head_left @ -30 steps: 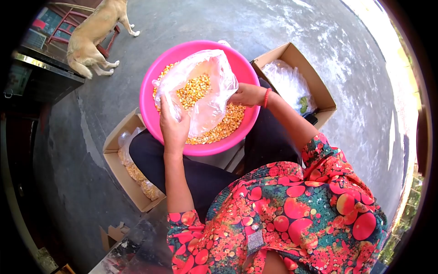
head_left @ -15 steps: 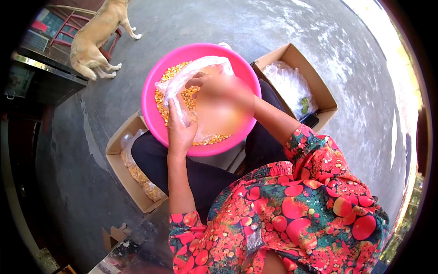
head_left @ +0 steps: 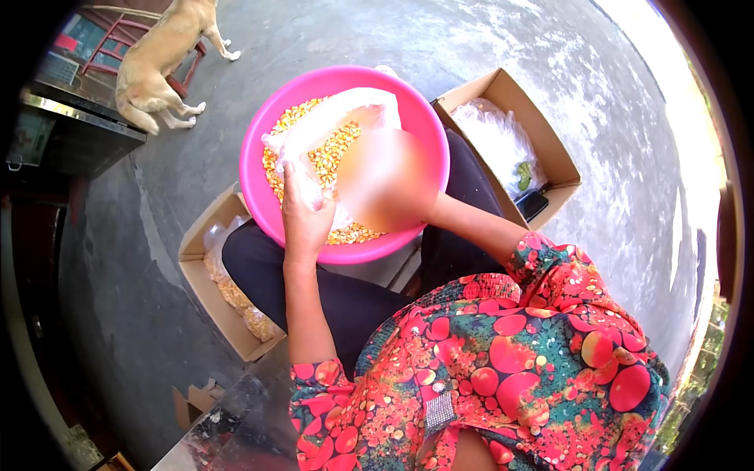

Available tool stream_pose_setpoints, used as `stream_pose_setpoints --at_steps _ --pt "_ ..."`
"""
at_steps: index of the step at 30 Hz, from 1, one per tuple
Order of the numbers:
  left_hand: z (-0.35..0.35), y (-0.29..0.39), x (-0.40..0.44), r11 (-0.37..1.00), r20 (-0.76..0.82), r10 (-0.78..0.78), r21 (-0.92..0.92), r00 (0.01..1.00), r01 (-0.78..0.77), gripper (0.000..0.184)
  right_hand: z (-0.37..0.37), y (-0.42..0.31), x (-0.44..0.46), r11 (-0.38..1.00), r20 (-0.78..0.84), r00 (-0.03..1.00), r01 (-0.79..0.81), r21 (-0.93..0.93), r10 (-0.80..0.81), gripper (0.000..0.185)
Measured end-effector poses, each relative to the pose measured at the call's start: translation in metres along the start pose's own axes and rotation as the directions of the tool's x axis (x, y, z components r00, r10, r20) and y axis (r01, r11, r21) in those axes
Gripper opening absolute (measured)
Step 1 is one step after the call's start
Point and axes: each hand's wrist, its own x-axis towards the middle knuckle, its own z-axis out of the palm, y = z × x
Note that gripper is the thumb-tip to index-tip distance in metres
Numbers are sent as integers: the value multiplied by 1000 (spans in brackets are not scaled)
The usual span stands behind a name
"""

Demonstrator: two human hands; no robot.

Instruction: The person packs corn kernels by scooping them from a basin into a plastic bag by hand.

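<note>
A pink basin (head_left: 255,141) rests over my legs, with loose yellow corn kernels (head_left: 294,114) inside. A clear plastic bag (head_left: 369,100) with its mouth open lies in the basin, kernels showing within it. My left hand (head_left: 305,220) grips the bag's near left edge between thumb and fingers. On the basin's right side, a blurred patch covers my right hand, so its fingers and anything in them are hidden; only the wrist and forearm show.
A cardboard box (head_left: 550,137) at the right holds clear bags, a green item and a dark phone-like object (head_left: 532,206). Another box (head_left: 206,286) at the left holds bags of kernels. A tan dog (head_left: 157,67) stands near a red chair frame at the upper left.
My right hand has left the bag's right rim, reached across the bag's opening, then drawn back toward the basin's right side. My left hand has kept its hold on the bag.
</note>
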Motion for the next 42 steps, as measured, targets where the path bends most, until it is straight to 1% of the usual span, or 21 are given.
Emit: stream_pose_setpoints --at_steps 4,10,13,14,15,16,19,21,23,25,26,28,29,31,32,34,36,38,39,40,42 --pt "-1 2 1 998 24 -46 -36 999 47 79 20 -10 14 989 -156 979 125 -76 -135 27" --pt "0 1 1 1000 -15 -8 -2 1000 8 81 21 13 27 997 69 995 71 12 -72 25" --pt "0 -2 2 1000 -16 -8 -24 1000 7 82 4 30 14 819 -158 962 271 506 -221 20" --pt "0 -2 3 1000 -10 -20 -23 1000 20 82 -5 36 6 820 -155 963 270 505 -222 20" --pt "0 -1 3 999 -5 -31 -21 999 31 82 -46 27 -13 713 97 979 63 699 -182 20" --pt "1 -2 3 999 -8 -33 -23 999 33 82 -80 19 -27 571 346 919 -184 800 -188 20" --pt "2 -3 2 998 6 -60 -22 998 60 82 -121 10 -36 463 146 965 -29 886 -219 21" --pt "2 1 3 994 20 -69 -78 997 71 82 -141 0 -36 524 -89 976 182 832 -197 23" --pt "0 2 2 995 26 -63 -72 998 65 82 -140 -7 -8 536 -155 972 228 813 -178 23" --pt "-1 4 2 996 30 -56 -66 998 58 82 -132 -20 20 803 -372 918 324 499 -139 26" --pt "-2 3 2 997 25 -49 -65 998 50 82 -130 -27 11 815 -322 946 215 538 -36 28" --pt "-3 2 2 997 18 -44 -64 999 45 81 -101 -22 40 953 -745 633 304 -9 -209 25" --pt "-5 1 1 997 21 -52 -58 998 53 81 -95 -14 42 952 -742 636 307 -9 -212 25" --pt "-7 2 -1 996 23 -74 -55 997 75 81 -122 -25 9 846 -327 933 293 445 -151 20" --pt "-8 5 0 983 60 -149 -96 987 155 79 -125 -29 -5 719 -102 979 200 666 -178 17" --pt "-7 7 2 964 101 -219 -135 971 231 77 -104 -23 -14 701 30 880 356 618 -474 17" --pt "-5 7 2 983 73 -159 -79 985 164 76 -85 -27 -20 920 223 901 323 222 -371 16" --pt "-3 3 1 990 59 -107 -80 992 112 76 -49 -24 -16 955 226 929 274 112 -293 20" --pt "-2 1 1 995 44 -55 -81 998 58 75 -15 -15 -5 946 -155 936 324 24 -316 23" --pt "-2 1 0 995 45 -54 -78 998 57 75 18 -7 7 939 -510 796 336 -75 -326 28" --pt "-1 1 0 994 48 -66 -88 997 70 76 24 -12 17 974 -210 958 217 73 -197 37"
